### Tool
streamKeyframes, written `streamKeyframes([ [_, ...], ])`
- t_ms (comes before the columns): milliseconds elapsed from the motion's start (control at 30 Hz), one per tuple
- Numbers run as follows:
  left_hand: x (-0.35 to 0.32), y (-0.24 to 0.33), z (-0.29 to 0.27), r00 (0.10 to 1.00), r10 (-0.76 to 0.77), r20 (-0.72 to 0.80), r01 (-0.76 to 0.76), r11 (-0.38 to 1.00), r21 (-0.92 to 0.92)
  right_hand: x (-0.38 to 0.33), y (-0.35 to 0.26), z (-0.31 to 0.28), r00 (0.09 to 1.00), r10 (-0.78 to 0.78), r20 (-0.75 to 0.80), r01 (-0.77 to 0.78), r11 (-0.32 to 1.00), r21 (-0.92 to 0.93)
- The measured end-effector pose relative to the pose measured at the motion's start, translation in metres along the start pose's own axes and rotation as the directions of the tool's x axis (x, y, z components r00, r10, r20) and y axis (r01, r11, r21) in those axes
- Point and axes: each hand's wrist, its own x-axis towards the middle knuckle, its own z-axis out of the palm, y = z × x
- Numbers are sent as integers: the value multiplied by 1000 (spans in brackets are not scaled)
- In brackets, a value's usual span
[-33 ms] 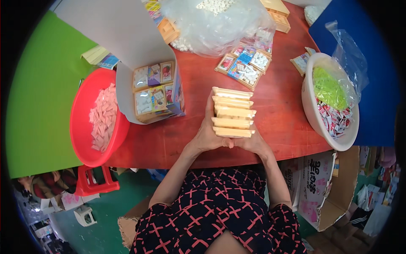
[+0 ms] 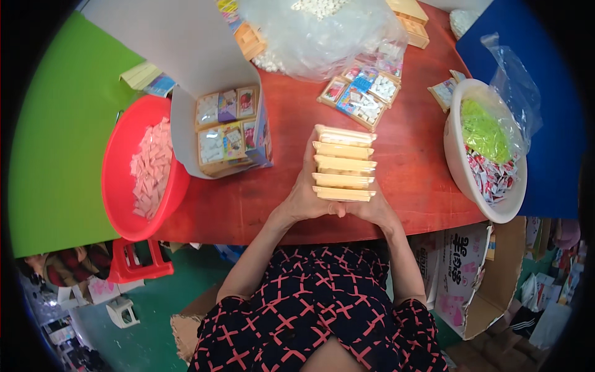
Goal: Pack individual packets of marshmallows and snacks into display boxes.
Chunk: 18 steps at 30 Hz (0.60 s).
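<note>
A stack of several flat pale-yellow trays [image 2: 344, 164] stands on edge near the front of the red-brown table [image 2: 415, 161]. Both of my hands clasp it. My left hand [image 2: 305, 197] presses along its left side, fingers reaching up the stack. My right hand [image 2: 374, 211] cups the lower right corner, and most of it is hidden beneath the trays. The trays sit tightly together, and I cannot see what is inside them.
At the left, a red basin [image 2: 118, 186] holds pink pieces. Beside it is an open white carton [image 2: 186, 142] of small packets. Filled trays [image 2: 362, 93] and a clear plastic bag [image 2: 322, 37] lie behind. A white bowl [image 2: 458, 167] with green and red-white packets stands at the right. A cardboard box [image 2: 496, 291] is on the floor.
</note>
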Motion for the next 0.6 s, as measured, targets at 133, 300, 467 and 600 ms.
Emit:
streamKeyframes([
  [133,0,-3,-4,970,242,24,-243,961,131,-9,-7,9,973,-191,-127,186,981,-49],
  [300,-3,-39,-14,981,194,-7,-184,941,283,-4,19,1,989,-145,-21,136,961,-242],
  [467,-6,-33,-8,976,214,-46,-195,944,267,-11,27,-6,985,-174,4,162,909,-384],
  [600,-9,-39,-2,951,302,-66,-248,873,421,-17,30,-13,987,-156,-38,123,890,-438],
])
